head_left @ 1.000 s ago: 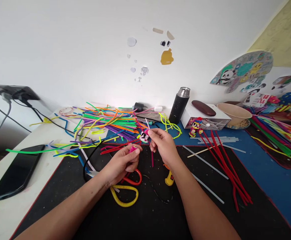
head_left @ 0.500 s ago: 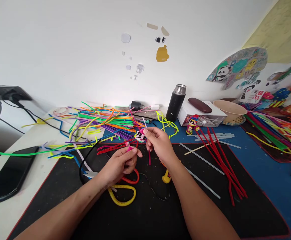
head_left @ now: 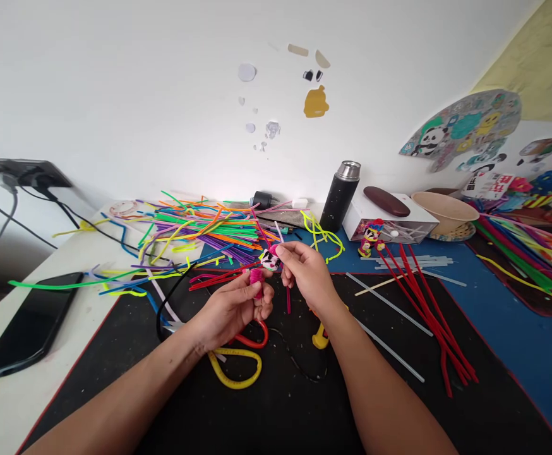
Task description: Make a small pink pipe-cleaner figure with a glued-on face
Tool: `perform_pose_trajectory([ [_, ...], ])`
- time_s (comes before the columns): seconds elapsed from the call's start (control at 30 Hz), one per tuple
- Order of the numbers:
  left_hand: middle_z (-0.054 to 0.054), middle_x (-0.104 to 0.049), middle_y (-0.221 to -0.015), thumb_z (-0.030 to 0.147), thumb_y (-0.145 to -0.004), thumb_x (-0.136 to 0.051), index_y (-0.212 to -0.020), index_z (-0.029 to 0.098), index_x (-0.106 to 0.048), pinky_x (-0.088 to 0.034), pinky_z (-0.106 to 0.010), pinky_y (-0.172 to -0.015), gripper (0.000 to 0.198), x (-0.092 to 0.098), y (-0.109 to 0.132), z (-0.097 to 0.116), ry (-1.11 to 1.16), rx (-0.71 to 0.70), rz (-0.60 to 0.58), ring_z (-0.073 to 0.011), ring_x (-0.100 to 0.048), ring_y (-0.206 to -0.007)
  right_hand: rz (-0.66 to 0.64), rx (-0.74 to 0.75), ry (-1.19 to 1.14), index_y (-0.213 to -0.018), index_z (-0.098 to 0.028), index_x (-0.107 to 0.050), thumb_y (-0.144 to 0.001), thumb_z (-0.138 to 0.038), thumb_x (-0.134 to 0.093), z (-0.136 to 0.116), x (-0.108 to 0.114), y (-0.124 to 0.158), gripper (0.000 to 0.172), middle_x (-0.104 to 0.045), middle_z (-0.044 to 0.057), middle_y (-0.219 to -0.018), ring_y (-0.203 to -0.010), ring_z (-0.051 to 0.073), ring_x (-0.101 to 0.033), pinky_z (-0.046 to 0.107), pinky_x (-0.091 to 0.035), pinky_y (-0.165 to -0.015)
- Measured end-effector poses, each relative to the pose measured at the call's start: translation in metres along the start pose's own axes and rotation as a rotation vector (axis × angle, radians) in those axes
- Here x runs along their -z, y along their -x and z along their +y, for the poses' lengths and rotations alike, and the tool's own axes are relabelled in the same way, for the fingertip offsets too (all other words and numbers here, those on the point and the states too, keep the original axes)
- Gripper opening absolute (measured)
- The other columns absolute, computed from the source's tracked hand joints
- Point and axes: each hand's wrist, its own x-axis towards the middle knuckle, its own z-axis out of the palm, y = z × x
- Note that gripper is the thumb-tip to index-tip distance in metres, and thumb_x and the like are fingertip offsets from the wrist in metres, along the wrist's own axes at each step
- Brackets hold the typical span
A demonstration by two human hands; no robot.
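Observation:
Between the fingertips of my left hand [head_left: 238, 303] is a small pink fuzzy piece [head_left: 256, 278], which looks made of pipe cleaner. My right hand [head_left: 307, 275] pinches a small pipe-cleaner doll head [head_left: 270, 260] with a black-and-white face and pink on it. A magenta stem [head_left: 288, 300] hangs down below my right fingers. The pink piece and the head are close together; whether they touch I cannot tell. Under my left hand lie scissors with red and yellow handles [head_left: 236, 383]. A yellow-handled tool [head_left: 320, 338] lies partly hidden behind my right forearm.
Loose coloured pipe cleaners [head_left: 210, 230] are heaped at the back. Red pipe cleaners [head_left: 439, 322] lie on the black mat [head_left: 295, 417] at right. A black flask [head_left: 340, 199], a finished doll [head_left: 371, 237] and a bowl [head_left: 445, 212] stand behind. A phone [head_left: 30, 325] lies at left.
My left hand has risen slightly and turned, so more of the pink piece shows and it is nearer the doll head. My right hand keeps its pinch. The view has shifted slightly.

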Motion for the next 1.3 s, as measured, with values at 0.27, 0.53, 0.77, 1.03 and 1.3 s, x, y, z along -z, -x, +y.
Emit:
perform_pose_trajectory([
  [0.27,-0.008,-0.066,-0.088,0.025,-0.092,-0.074,-0.112,0.014,-0.069,-0.045,-0.027,-0.063,0.024,-0.0011,0.0009,0.0019,-0.005,0.029,0.001,-0.0156,-0.062,-0.064,-0.004,0.005,0.010,-0.096,-0.021,-0.071,-0.086,-0.057,-0.077,0.0006,0.0003,-0.0006,0.039,-0.053,-0.008,-0.051,-0.044,0.012,-0.052,0.024,-0.042,-0.044],
  [0.53,0.002,-0.045,-0.072,0.033,-0.095,-0.073,-0.107,0.015,-0.069,-0.024,-0.022,-0.051,0.023,-0.0048,0.0021,0.0001,-0.058,0.061,0.047,-0.0075,-0.040,-0.052,-0.020,0.009,0.015,-0.095,-0.021,-0.071,-0.086,-0.058,-0.077,0.0008,0.0005,0.0002,0.039,-0.052,-0.008,-0.050,-0.043,0.012,-0.052,0.024,-0.040,-0.043],
  [0.77,0.003,-0.041,-0.071,0.036,-0.095,-0.072,-0.110,0.010,-0.073,-0.019,-0.024,-0.051,0.030,-0.0039,0.0026,-0.0014,-0.081,0.086,0.009,-0.0069,-0.037,-0.051,-0.018,0.017,0.022,-0.095,-0.020,-0.071,-0.086,-0.057,-0.076,-0.0002,0.0000,0.0005,0.038,-0.053,-0.007,-0.051,-0.045,0.012,-0.051,0.024,-0.041,-0.042],
  [1.03,0.005,-0.038,-0.068,0.039,-0.096,-0.071,-0.105,0.011,-0.072,-0.020,-0.024,-0.050,0.030,-0.0024,0.0015,0.0011,-0.035,0.090,-0.001,-0.0061,-0.032,-0.049,-0.017,0.012,0.047,-0.095,-0.020,-0.071,-0.087,-0.055,-0.075,0.0000,-0.0004,0.0013,0.037,-0.054,-0.008,-0.051,-0.044,0.012,-0.052,0.024,-0.040,-0.043],
  [1.3,0.001,-0.050,-0.072,0.032,-0.095,-0.071,-0.088,0.017,-0.059,-0.029,-0.022,-0.052,0.020,-0.0060,0.0015,-0.0007,-0.042,0.057,0.031,-0.0084,-0.044,-0.054,-0.026,0.009,0.036,-0.096,-0.019,-0.070,-0.088,-0.055,-0.074,-0.0011,-0.0005,0.0009,0.037,-0.051,-0.009,-0.050,-0.043,0.012,-0.052,0.023,-0.039,-0.042],
])
